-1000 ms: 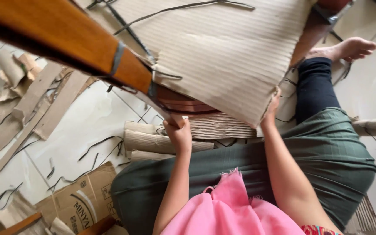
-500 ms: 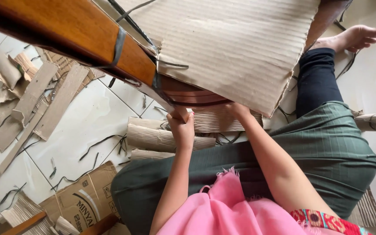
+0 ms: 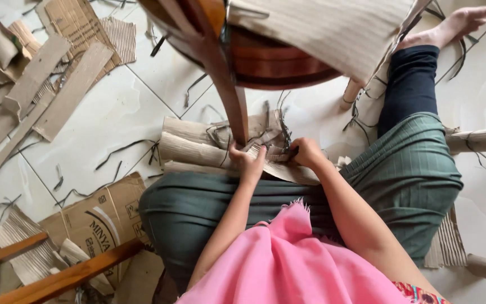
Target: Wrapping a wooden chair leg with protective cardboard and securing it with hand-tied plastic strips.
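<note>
Head view: a seated person's left hand is gripping the wooden chair leg at its lower end, fingers closed around it, while the right hand is pinching corrugated cardboard lying just beside it on the lap

Pink fringed shawl, green checked skirt, dark leggings, bare forearms

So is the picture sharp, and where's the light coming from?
Head view: soft, even daylight, with a pale sheen on the floor tiles and no hard shadows. The left hand, right hand and cardboard rolls look sharp; the wooden chair close overhead looms large and stretched.
</note>
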